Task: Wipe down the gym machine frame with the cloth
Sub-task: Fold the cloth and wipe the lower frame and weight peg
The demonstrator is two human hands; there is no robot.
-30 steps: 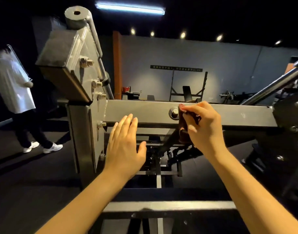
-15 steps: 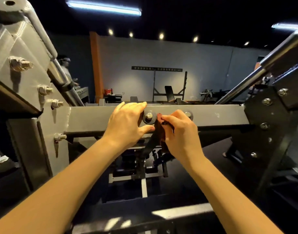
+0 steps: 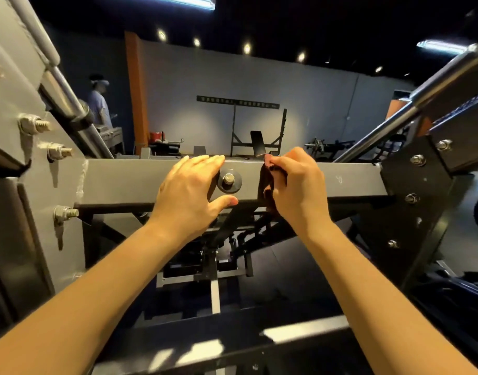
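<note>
Your right hand (image 3: 297, 190) pinches the dark cloth (image 3: 266, 182) against the grey crossbeam's (image 3: 124, 180) front face, just right of the washered bolt (image 3: 229, 180). Your left hand (image 3: 189, 196) lies flat beside that bolt (fingertips at the top edge). Bare beam runs rightward to the black bracket plate (image 3: 411, 212).

The crossbeam (image 3: 124, 182) is matt grey painted metal, its bolts (image 3: 34, 125) bright rough-threaded steel, the slanted guide rod (image 3: 389, 120) glossy chrome, and the cloth (image 3: 266, 182) a dark, soft fabric.
</note>
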